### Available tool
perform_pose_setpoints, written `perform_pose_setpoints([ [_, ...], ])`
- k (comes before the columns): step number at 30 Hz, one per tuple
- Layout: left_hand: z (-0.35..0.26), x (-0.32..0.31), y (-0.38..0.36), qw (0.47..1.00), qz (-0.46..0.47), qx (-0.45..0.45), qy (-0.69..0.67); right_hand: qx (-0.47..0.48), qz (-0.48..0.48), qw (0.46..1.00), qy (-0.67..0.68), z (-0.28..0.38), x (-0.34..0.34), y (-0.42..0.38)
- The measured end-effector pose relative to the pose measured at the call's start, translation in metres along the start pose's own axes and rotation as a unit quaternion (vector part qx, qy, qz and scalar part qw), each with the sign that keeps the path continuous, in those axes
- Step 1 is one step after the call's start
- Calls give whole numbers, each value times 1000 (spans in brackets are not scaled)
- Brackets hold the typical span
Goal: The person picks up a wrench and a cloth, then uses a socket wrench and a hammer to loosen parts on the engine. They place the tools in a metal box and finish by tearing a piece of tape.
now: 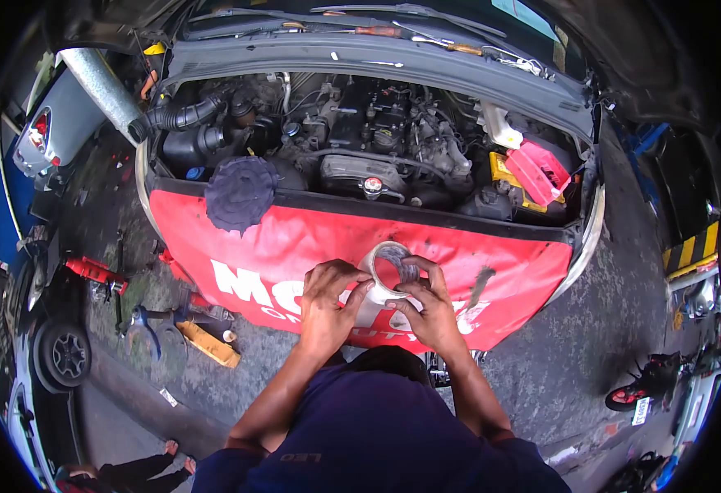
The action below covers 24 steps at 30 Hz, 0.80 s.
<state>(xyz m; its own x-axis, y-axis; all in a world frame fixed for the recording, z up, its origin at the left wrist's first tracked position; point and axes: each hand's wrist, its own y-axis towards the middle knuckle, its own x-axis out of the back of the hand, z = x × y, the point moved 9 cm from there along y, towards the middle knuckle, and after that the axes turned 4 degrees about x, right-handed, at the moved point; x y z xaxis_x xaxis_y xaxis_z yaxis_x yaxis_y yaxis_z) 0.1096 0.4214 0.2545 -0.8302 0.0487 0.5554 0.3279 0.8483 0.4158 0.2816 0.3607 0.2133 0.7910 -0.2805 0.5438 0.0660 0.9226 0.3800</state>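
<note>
A whitish roll of tape (376,281) is held up in front of my body, over the red fender cover. Its hollow middle faces up toward me, and red shows through it. My left hand (329,297) pinches the left side of its rim between thumb and fingers. On the other side, my right hand (431,308) has its fingers curled around the edge, with the thumb near the lower rim. Beneath both hands, the red cover (212,234) with white lettering drapes over the front of a vehicle.
Ahead lies an open engine bay (385,123), with a dark cloth (241,193) on its front left edge. A red cloth (537,171) covers part of the yellow-topped battery. Tools, including a screwdriver (377,31), lie below the windshield. A yellow tray (208,343) sits on the floor.
</note>
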Motion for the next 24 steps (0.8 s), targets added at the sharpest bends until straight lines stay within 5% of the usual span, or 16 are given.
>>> perform_pose_setpoints([
  [6,7,-11,8,997,63,-32,-42,14,2,1000,-17,-1,1,-1],
  [12,20,-6,10,992,27,59,-111,-15,4,1000,-18,1,-2,5],
  [24,14,3,20,994,63,-78,-42,41,24,997,-53,14,-10,12],
])
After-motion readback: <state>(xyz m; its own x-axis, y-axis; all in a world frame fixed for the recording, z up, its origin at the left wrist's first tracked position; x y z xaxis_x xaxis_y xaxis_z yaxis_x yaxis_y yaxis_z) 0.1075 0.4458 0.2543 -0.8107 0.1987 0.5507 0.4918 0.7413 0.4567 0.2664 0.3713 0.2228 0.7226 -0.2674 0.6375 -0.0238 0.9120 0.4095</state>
